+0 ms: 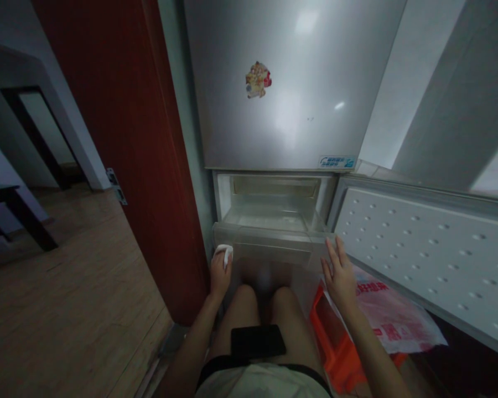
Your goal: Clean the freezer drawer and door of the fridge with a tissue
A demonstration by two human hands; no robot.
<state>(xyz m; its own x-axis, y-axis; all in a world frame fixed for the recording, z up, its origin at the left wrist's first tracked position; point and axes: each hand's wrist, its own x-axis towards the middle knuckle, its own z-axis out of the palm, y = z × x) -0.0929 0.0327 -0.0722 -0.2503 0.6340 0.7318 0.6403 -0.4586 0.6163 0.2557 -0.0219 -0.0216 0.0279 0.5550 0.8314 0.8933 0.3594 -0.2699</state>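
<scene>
At lower center-left, the left hand (221, 271) is curled around a white cloth (224, 253) at the left end of a clear drawer front (269, 249). The drawer spans the center, pulled out below the closed silver door (294, 99). Right of center, the right hand (338, 271), open with fingers spread, is at its right end, beside the open lower door (427, 254) at right.
</scene>
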